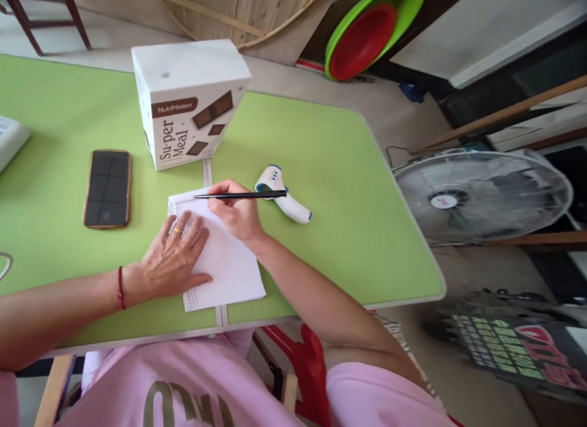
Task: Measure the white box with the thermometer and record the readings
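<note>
Currently my right fingers are closed on a slim black pen, pinched near its writing end. The pen lies nearly level, tip pointing left over the top part of the white paper, the other end running out to the right past my knuckles. Whether the tip touches the sheet, I cannot tell.

Left fingers: spread apart, palm down, pressing on the paper's left side, just below and left of the pen tip. Thumb held well off from the others. Gold ring on one finger; red bracelet at that wrist. Fine marks run down the sheet's left edge beside these fingers, too small to read.

Under both hands, a green counter, with a pale seam passing beneath the paper.

Just right of my right fingers: a white handheld device with blue trim, the pen's far end crossing over it in view. Beyond the fingers, an upright white box marked "NutriMotion". Left of my left fingers, a phone, dark screen up. Well off to the right, past the counter's edge, a fan.
</note>
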`<act>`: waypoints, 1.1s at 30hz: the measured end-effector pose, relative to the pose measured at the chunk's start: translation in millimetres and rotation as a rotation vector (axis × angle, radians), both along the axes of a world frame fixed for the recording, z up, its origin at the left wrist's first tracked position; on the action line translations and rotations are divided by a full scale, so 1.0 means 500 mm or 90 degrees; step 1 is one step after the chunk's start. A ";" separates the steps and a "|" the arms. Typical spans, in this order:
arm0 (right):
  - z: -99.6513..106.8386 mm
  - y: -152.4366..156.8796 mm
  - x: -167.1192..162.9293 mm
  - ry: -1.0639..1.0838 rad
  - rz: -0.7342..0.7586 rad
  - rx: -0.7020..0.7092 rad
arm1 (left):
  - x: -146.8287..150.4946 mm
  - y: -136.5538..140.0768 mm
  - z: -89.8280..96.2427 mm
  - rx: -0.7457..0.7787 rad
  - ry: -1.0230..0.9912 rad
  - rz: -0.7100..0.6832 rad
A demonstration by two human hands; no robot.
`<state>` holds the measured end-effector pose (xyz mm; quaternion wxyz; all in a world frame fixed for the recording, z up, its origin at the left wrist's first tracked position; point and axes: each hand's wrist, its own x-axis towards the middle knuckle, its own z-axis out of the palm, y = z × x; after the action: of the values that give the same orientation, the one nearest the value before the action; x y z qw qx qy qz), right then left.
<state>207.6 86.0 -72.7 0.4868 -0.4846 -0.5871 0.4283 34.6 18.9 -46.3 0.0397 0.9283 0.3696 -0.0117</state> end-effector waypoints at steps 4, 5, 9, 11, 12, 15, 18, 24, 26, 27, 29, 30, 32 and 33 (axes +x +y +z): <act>-0.021 -0.003 -0.014 -0.036 -0.066 0.074 | -0.013 0.006 -0.010 -0.001 -0.059 -0.006; -0.022 -0.006 -0.016 -0.057 -0.073 0.109 | -0.015 0.007 -0.011 0.001 -0.071 -0.007; -0.025 -0.012 -0.017 -0.125 -0.046 0.218 | -0.016 0.012 -0.013 0.012 -0.097 -0.014; -0.028 -0.012 -0.016 -0.141 -0.036 0.235 | -0.015 0.015 -0.011 0.016 -0.098 -0.015; -0.028 -0.011 -0.017 -0.148 -0.034 0.236 | -0.014 0.016 -0.010 0.018 -0.096 -0.015; -0.028 -0.011 -0.017 -0.149 -0.029 0.237 | -0.012 0.019 -0.005 0.024 -0.093 -0.022; -0.019 -0.012 -0.016 -0.137 -0.013 0.244 | -0.012 0.020 -0.005 0.030 -0.093 -0.029; -0.003 -0.013 -0.017 -0.152 -0.019 0.258 | -0.013 0.018 -0.015 0.034 -0.115 -0.049; -0.006 -0.014 -0.019 -0.154 -0.017 0.263 | -0.013 0.016 -0.017 0.038 -0.119 -0.050; -0.009 -0.014 -0.019 -0.155 -0.014 0.265 | -0.013 0.016 -0.018 0.040 -0.118 -0.049; -0.014 -0.015 -0.019 -0.159 -0.016 0.268 | -0.013 0.015 -0.019 0.041 -0.116 -0.049; -0.016 -0.015 -0.018 -0.161 -0.019 0.268 | -0.014 0.015 -0.020 0.040 -0.116 -0.051; -0.017 -0.016 -0.018 -0.166 -0.020 0.268 | -0.014 0.016 -0.021 0.039 -0.118 -0.056; -0.017 -0.016 -0.018 -0.170 -0.019 0.267 | -0.014 0.017 -0.021 0.039 -0.119 -0.056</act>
<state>198.5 78.2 -81.4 0.5006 -0.4340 -0.7152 0.2223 27.5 27.5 -57.0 0.0453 0.9415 0.3231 0.0843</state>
